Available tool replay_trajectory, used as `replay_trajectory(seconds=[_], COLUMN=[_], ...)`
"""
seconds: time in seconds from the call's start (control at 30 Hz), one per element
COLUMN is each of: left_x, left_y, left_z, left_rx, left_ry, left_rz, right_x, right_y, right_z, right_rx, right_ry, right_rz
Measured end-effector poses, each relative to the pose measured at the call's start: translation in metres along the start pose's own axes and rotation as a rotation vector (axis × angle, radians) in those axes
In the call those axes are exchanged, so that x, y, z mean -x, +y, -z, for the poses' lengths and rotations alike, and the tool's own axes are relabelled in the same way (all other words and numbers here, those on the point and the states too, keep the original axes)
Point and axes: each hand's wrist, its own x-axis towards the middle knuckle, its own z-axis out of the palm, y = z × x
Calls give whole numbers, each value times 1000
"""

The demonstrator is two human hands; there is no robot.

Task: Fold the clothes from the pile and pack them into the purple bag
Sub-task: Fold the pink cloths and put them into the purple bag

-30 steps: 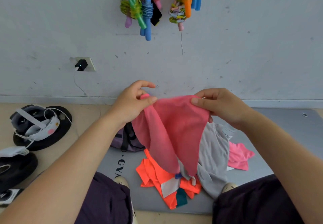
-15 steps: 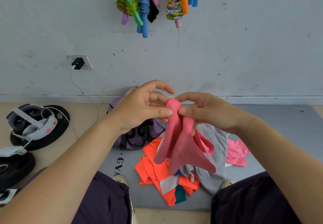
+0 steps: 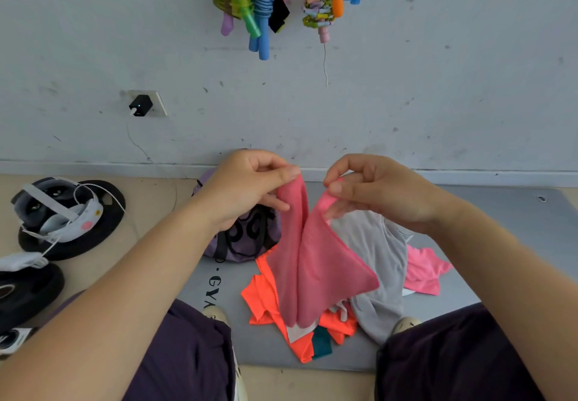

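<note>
A coral-pink garment [image 3: 312, 263] hangs in the air, held up by two of its top corners. My left hand [image 3: 247, 188] pinches the left corner between thumb and fingers. My right hand [image 3: 375, 191] pinches the right corner a short way apart. Below lies the pile: an orange garment [image 3: 266, 303], a grey one [image 3: 378, 263] and a bright pink one [image 3: 422, 272]. The purple bag [image 3: 247, 238] with black straps sits behind my left hand, partly hidden by it.
The pile lies on a grey mat [image 3: 500, 238] against a white wall. Black weight plates [image 3: 103, 216] with a headset [image 3: 59, 209] on them lie on the floor at left. Jump ropes [image 3: 259, 3] hang on the wall. My knees frame the pile.
My hands brought the two pink corners together in the middle, then drew slightly apart again. The garment now hangs folded lengthwise in two flaps, and the bag shows behind.
</note>
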Motion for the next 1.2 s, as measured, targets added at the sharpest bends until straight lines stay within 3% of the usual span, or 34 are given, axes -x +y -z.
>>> replay_trajectory(seconds=[0.13,0.3,0.43,0.5,0.57,0.6,0.73,0.83,1.03,1.2], left_x=[1,2,0,-1,0,2,6,8,11,13], left_y=[4,5,0,-3,-1,0,4,6,8,9], left_z=[0,-3,-6,-8,-12,-14,-18,-19,-21,-17], left_rx=[136,216,215,201,210,228,350,396,422,342], left_ry=[40,-8,53,66,37,15,-104,-162,-212,-246], left_rz=[78,80,61,55,42,34,41,59,41,10], right_x=[4,4,6,10,15,15,8,7,6,9], right_y=[-4,-8,-12,-17,-23,-23,-17,-18,-18,-20], right_z=[-2,-10,-14,-17,-25,-28,-33,-33,-31,-25], right_rx=[21,190,793,677,337,238,372,342,297,286], right_ry=[-91,147,364,240,78,71,336,434,476,405], right_rz=[-7,69,240,253,212,216,307,348,347,293])
